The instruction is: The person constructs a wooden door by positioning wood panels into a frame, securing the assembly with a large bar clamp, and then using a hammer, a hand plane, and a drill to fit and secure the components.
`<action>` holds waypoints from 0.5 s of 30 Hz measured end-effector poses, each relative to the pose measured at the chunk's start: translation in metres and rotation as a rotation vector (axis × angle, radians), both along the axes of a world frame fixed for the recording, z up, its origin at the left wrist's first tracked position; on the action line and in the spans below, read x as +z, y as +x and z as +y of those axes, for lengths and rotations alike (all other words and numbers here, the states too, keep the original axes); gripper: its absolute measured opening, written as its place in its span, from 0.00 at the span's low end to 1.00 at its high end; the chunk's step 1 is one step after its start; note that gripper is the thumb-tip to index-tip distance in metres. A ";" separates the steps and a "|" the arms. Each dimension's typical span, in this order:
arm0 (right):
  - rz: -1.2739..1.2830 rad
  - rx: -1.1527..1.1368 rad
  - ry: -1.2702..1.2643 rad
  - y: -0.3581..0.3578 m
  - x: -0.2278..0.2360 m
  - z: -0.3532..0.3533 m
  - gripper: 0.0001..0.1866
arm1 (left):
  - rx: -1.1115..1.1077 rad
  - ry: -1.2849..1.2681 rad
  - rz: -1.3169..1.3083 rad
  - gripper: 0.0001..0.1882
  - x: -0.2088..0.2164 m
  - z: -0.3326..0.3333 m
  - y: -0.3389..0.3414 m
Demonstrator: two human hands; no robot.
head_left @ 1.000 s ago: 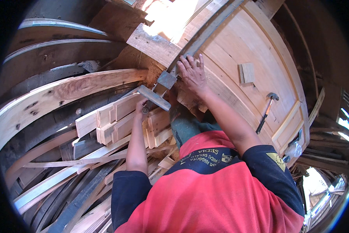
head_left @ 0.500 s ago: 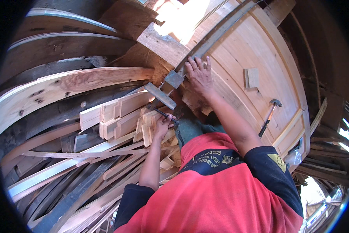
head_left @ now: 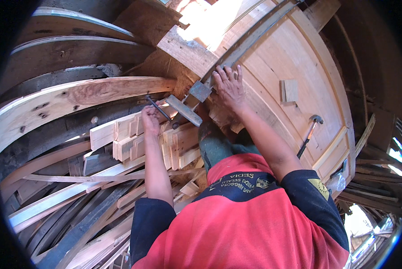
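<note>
A long metal bar clamp (head_left: 250,39) lies diagonally across a pale wooden panelled door (head_left: 272,62). Its square metal jaw (head_left: 200,91) and a flat end plate (head_left: 184,110) sit at the near-left end. Beside the plate, my left hand (head_left: 150,120) has bent fingers at the dark clamp handle (head_left: 161,110), partly blurred. My right hand (head_left: 230,89) rests with spread fingers on the door's edge, fingertips at the clamp bar. It grips nothing.
A small wooden block (head_left: 289,91) and a claw hammer (head_left: 310,134) lie on the door. Short cut wood pieces (head_left: 133,134) are stacked below my left hand. Curved planks (head_left: 84,94) and long strips (head_left: 71,199) fill the left side.
My left hand has moved up and leftward, away from my body. The clamp handle has swung round, now reaching past the end plate's upper left. My right hand stays in place.
</note>
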State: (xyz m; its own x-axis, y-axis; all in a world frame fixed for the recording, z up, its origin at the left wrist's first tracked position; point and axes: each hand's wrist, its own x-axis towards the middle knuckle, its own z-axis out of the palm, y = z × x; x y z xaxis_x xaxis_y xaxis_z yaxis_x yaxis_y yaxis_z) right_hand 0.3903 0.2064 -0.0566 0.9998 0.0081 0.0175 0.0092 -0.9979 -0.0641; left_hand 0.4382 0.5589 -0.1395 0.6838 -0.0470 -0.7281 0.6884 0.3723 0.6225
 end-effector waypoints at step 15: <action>-0.003 -0.043 0.041 -0.002 0.002 -0.001 0.27 | -0.979 0.169 -0.007 0.21 0.094 -0.055 -0.138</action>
State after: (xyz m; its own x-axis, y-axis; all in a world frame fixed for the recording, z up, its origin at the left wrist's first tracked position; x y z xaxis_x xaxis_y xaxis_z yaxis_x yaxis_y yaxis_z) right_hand 0.3879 0.2049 -0.0550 0.9992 -0.0357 0.0196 -0.0335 -0.9939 -0.1047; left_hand 0.3001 0.5039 -0.0455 0.4027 -0.4892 -0.7736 0.6411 -0.4525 0.6199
